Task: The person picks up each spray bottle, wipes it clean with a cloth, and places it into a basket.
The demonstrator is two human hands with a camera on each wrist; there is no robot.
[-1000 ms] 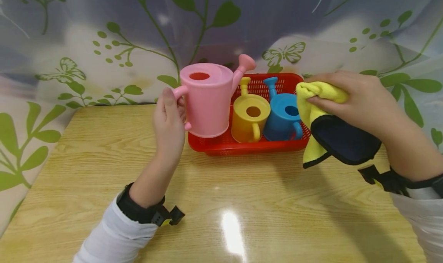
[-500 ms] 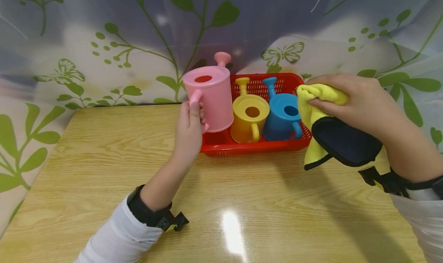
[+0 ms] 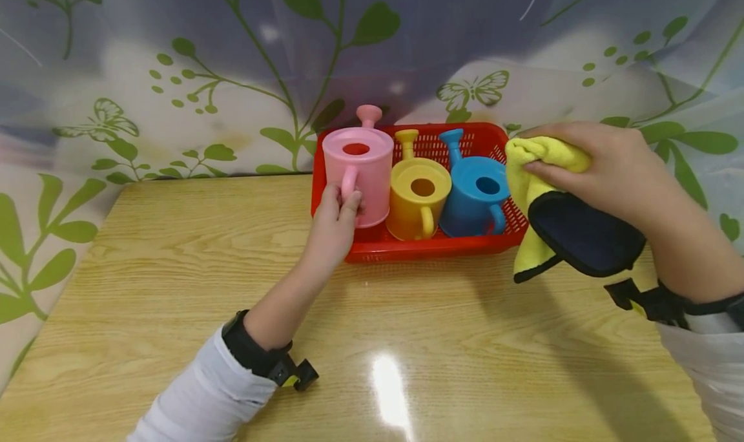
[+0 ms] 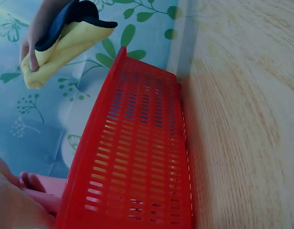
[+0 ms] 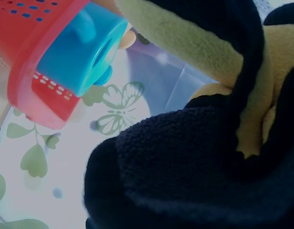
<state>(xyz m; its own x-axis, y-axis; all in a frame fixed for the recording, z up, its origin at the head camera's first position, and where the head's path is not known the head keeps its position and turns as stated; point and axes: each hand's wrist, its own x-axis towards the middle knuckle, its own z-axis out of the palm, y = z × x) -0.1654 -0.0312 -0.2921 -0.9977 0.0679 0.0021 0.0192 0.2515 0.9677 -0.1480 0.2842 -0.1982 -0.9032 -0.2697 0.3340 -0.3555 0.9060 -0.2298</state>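
My left hand [image 3: 334, 225] grips the handle of a pink watering can [image 3: 372, 183], which stands upright at the left end of a red basket [image 3: 430, 248]. To its right in the basket are a yellow watering can [image 3: 407, 199] and a blue watering can [image 3: 465, 203], spouts toward the back. Over the basket's right end, my right hand [image 3: 610, 177] holds a bunched cloth [image 3: 535, 190], yellow on one side and dark navy on the other. The cloth [image 4: 66, 47] hangs in the air in the left wrist view. In the right wrist view it covers much of the picture.
The basket stands at the back of a wooden table [image 3: 203, 248], close to a curtain [image 3: 232, 54] printed with leaves and butterflies. Black straps with small cameras sit on both wrists. Light glares off the table's front middle.
My left hand has moved right and then down with the pink watering can, turning its spout toward the back and lowering it into the basket. The right hand and cloth have barely shifted.
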